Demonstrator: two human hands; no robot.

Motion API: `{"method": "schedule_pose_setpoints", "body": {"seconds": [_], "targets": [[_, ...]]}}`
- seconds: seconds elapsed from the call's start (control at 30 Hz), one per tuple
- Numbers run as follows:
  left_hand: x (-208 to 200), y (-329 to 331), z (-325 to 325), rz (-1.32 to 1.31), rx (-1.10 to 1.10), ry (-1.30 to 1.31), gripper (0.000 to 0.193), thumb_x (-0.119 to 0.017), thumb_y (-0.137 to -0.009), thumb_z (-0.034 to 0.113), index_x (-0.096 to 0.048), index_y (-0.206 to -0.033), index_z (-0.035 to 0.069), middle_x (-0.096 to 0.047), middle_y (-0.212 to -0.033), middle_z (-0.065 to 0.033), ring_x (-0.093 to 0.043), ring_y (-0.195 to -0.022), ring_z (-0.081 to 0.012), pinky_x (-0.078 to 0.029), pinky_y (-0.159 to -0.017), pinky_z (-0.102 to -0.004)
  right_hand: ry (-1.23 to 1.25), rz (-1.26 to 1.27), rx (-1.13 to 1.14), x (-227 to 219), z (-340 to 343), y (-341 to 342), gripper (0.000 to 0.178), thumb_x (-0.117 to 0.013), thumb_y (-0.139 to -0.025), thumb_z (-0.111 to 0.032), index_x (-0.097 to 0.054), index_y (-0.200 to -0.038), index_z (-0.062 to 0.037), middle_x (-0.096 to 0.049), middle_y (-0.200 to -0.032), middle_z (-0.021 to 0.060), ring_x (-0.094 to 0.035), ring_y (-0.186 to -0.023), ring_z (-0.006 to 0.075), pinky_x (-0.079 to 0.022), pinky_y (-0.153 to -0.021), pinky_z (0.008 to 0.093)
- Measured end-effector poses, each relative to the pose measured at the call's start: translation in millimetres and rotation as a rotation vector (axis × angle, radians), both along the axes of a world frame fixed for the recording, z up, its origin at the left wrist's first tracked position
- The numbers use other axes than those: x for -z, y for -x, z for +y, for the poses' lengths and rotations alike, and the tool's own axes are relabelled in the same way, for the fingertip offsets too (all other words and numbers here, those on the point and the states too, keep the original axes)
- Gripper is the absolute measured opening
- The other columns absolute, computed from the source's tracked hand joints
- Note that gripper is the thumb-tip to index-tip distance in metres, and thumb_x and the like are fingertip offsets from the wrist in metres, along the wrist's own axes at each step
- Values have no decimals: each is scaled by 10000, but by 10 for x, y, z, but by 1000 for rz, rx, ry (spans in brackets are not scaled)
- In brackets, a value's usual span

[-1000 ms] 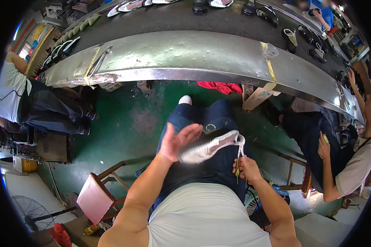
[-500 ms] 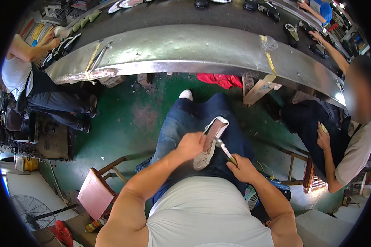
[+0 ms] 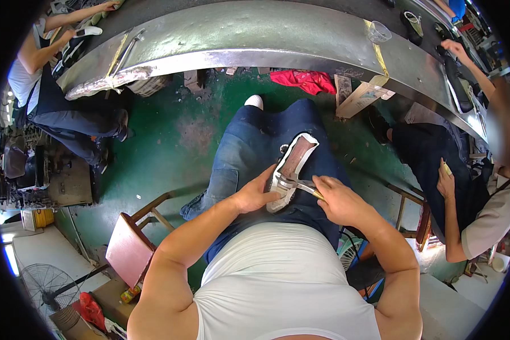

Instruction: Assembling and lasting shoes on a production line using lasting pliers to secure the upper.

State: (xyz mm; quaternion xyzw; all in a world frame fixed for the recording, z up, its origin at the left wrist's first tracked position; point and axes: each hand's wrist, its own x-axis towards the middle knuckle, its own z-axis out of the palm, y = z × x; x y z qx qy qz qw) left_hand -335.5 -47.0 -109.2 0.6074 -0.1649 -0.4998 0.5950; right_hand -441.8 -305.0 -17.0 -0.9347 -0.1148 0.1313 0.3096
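A shoe (image 3: 296, 161) lies with its underside up across my thighs, a brown insole bordered by a white edge. My left hand (image 3: 256, 194) grips its side near the end closest to me, thumb over the rim. In my right hand (image 3: 340, 199) is a hammer (image 3: 307, 186) with a metal head and a pale yellowish handle. Its head rests on or just over the shoe's near end; contact is hard to tell. The fingers under the shoe are hidden.
A metal-edged conveyor bench (image 3: 238, 34) runs across ahead, with shoes on its dark belt. Co-workers sit or stand at left (image 3: 31, 68) and right (image 3: 481, 209). A pink-seated chair (image 3: 131, 249) and a fan (image 3: 48, 289) are at left. Red cloth (image 3: 303, 82) lies under the bench.
The hammer's head has come down toward the shoe's near end and its handle has turned more sideways. My left hand has shifted toward that end. The view has tilted, and co-workers' arms have moved.
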Motion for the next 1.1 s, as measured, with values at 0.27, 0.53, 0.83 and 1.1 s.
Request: {"method": "schedule_pose_setpoints", "body": {"seconds": [0.27, 0.53, 0.83, 1.1], "targets": [[147, 91, -47, -196, -33, 63, 805, -573, -967, 248, -121, -1573, -28, -390, -1533, -201, -401, -1409, -260, -285, -1180, -354, 493, 646, -297, -812, 220, -849, 268, -574, -810, -44, -698, -1023, 61, -699, -1036, 230, -680, -980, 383, -551, -808, 453], [-78, 137, -250, 548, -564, 7, 788, -183, -1045, 624, -352, -1532, 28, -496, -1469, -124, -483, -1325, -228, -374, -1120, -370, 292, 570, -357, -304, 111, -816, 239, -598, -924, -183, -621, -981, 48, -677, -937, 255, -653, -907, 442, -514, -795, 511], [212, 31, -280, -328, -630, -447, 601, -261, -1083, 432, -628, -1291, 4, -693, -1101, -265, -647, -1087, -423, -480, -972, -423, 13, 79, -39, 313, 339, -267, 253, -655, -874, -167, -557, -1044, -8, -646, -898, 207, -647, -871, 401, -508, -746, 490], [183, 94, -281, -641, -533, -396, 474, -354, -1064, 327, -602, -1313, 9, -659, -1140, -288, -634, -1059, -461, -500, -945, -480, 82, 12, 82, 177, 66, -351, 304, -590, -940, -171, -553, -1174, 20, -651, -1060, 210, -638, -961, 429, -508, -857, 481]]}}
